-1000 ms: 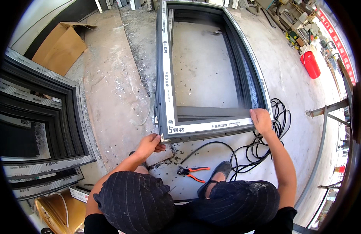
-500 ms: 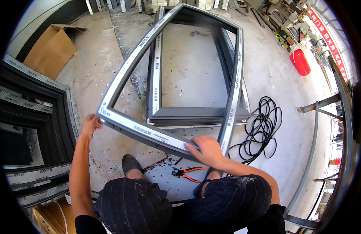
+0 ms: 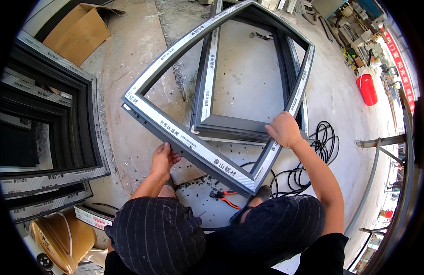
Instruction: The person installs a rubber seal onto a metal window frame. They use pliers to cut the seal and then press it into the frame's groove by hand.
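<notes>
A dark grey metal window frame, faced with strips of white printed film, is held up tilted in front of me. My left hand is closed on the lower edge of its near bar, thumb showing at the front. Over the right-hand bar curls my right hand, its fingers partly hidden by the bar. Beneath and beyond, a second grey window frame lies on the floor and is partly covered. A pair of orange-handled pliers lies between my feet, near the held frame's lower corner.
Black cable lies coiled on the right. More dark frames are stacked at the left, near a cardboard box and a yellow bucket. A red bucket stands far right; dark scraps litter the floor by my feet.
My left hand has moved from the frame's left corner to along its near bar. My right hand has shifted from the near bar to the right bar. The held frame has turned.
</notes>
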